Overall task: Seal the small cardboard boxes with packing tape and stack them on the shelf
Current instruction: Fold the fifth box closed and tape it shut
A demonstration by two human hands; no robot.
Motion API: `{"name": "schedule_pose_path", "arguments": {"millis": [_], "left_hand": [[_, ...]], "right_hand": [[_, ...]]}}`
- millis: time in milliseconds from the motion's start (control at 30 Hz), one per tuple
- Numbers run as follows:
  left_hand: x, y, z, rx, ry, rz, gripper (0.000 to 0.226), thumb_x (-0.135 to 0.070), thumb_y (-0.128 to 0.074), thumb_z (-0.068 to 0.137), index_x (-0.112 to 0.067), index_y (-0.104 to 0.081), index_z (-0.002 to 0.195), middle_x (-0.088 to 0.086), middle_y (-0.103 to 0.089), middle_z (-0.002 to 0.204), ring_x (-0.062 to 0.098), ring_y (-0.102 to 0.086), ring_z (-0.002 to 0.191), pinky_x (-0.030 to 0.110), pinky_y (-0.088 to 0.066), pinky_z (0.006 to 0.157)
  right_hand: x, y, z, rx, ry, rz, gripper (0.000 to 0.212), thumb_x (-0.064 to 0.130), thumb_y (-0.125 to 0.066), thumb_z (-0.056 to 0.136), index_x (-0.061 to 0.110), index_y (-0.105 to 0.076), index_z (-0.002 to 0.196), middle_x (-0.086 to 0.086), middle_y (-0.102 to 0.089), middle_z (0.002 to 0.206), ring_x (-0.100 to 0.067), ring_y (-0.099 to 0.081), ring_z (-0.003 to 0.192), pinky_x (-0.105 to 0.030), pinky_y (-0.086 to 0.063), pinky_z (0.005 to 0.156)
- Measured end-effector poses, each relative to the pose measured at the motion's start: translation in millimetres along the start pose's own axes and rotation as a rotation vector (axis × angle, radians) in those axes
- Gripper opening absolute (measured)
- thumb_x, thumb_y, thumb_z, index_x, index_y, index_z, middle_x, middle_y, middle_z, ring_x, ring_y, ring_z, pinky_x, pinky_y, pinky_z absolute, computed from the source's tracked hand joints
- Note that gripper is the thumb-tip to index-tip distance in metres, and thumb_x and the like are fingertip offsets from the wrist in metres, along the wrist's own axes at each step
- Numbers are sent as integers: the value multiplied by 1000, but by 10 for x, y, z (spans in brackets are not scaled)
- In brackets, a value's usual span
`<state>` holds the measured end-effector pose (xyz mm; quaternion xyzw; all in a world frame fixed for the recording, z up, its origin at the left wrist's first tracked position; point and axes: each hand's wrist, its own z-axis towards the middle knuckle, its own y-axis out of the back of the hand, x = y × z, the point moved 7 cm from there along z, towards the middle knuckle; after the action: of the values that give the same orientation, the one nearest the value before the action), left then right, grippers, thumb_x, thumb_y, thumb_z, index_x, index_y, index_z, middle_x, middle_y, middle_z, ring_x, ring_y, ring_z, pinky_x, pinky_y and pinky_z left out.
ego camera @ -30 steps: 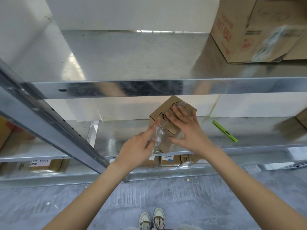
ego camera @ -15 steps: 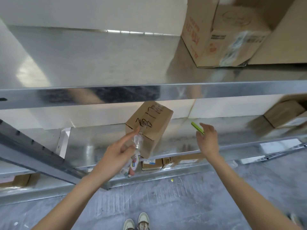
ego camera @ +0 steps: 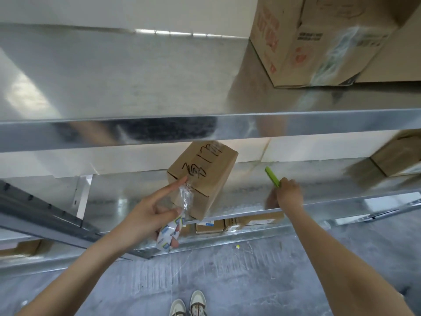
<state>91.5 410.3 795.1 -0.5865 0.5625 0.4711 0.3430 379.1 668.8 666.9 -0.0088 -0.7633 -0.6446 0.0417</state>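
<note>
A small cardboard box [ego camera: 205, 174] with black handwriting stands on the middle metal shelf [ego camera: 239, 201], near its front edge. My left hand [ego camera: 155, 213] grips a roll of packing tape [ego camera: 169, 233] with its lower fingers. Its index finger points out and touches the box's near corner, where a clear strip of tape [ego camera: 185, 195] runs from the roll up to the box. My right hand [ego camera: 288, 193] is to the right of the box, fingers curled round the lower end of a green utility knife [ego camera: 272, 176] lying on the shelf.
A large printed carton [ego camera: 319, 39] sits on the upper shelf [ego camera: 136, 124] at the right. Another brown box [ego camera: 398, 158] stands at the right of the middle shelf. Flat boxes [ego camera: 211, 225] lie on the lowest shelf. A grey upright beam [ego camera: 45, 213] slants at left. My shoes [ego camera: 189, 304] are on the concrete floor.
My right hand left the box top, moved right and closed on the green knife. My left hand stayed at the box corner with the tape roll. The view shifted right.
</note>
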Motion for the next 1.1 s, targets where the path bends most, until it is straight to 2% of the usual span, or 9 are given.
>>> {"name": "schedule_pose_path", "arguments": {"millis": [133, 233, 400, 500, 567, 700, 867, 1000, 1100], "left_hand": [[-24, 6, -11, 68, 10, 8, 59, -10, -55, 93, -49, -37, 134, -2, -56, 48, 10, -54, 38, 19, -41, 40], [9, 30, 3, 104, 9, 33, 59, -15, -57, 93, -59, -40, 128, 12, -54, 62, 13, -58, 44, 21, -41, 46], [97, 81, 33, 129, 18, 58, 59, -22, -60, 92, -68, -38, 121, 13, -50, 74, 24, -47, 60, 30, -40, 55], [91, 81, 7, 144, 20, 59, 60, -19, -60, 92, -66, -38, 122, 14, -54, 69, 26, -42, 62, 27, -38, 52], [73, 59, -4, 162, 27, 55, 60, -16, -58, 93, -59, -36, 128, 1, -63, 62, 22, -46, 55, 23, -38, 49], [43, 40, -29, 197, 35, 34, 59, -15, -56, 94, -55, -33, 131, 0, -68, 67, 23, -64, 58, 26, -47, 51], [32, 44, -41, 227, 49, 20, 62, -11, -55, 94, -53, -32, 133, 1, -68, 66, 24, -66, 55, 25, -48, 46], [27, 47, -35, 209, 32, 62, 63, -12, -57, 93, -52, -32, 135, 0, -69, 67, 13, -60, 45, 23, -46, 43], [17, 44, -34, 195, 20, 81, 63, -13, -57, 93, -51, -32, 135, 1, -69, 67, 13, -59, 44, 24, -43, 44]], "right_hand": [[126, 16, -226, 43, 78, 95, 20, 6, -46, 95, -7, -53, 109, -25, -58, 108, -39, -56, 99, -37, -40, 74], [202, 270, -587, -16, 64, 485, 23, 2, -40, 96, -11, -58, 101, -27, -62, 92, -36, -56, 83, -31, -29, 65], [570, 887, -1396, 32, 307, 803, 26, 26, -44, 83, 10, -58, 68, 7, -48, 52, -12, -45, 55, -32, -35, 58], [856, 1207, -1915, 12, 489, 689, 27, 31, -50, 88, 18, -55, 64, 4, -48, 50, -7, -43, 50, -19, -31, 51], [1020, 1305, -2145, -4, 584, 595, 28, 25, -58, 93, 16, -57, 67, 6, -48, 50, -7, -45, 51, -17, -32, 52], [1267, 1400, -2321, -47, 707, 383, 20, 21, -56, 95, 7, -67, 85, -1, -57, 60, -20, -52, 59, -38, -44, 61], [1544, 1627, -2387, -57, 761, 327, 22, 20, -55, 95, 13, -71, 107, -5, -62, 71, -26, -59, 69, -40, -50, 64], [1712, 1712, -2390, -55, 760, 222, 25, 25, -49, 97, 15, -71, 103, 3, -46, 64, -21, -50, 66, -36, -42, 57], [1799, 1684, -2386, -9, 756, 147, 28, 26, -46, 98, 12, -67, 86, 2, -46, 62, -23, -49, 65, -34, -37, 54]]}}
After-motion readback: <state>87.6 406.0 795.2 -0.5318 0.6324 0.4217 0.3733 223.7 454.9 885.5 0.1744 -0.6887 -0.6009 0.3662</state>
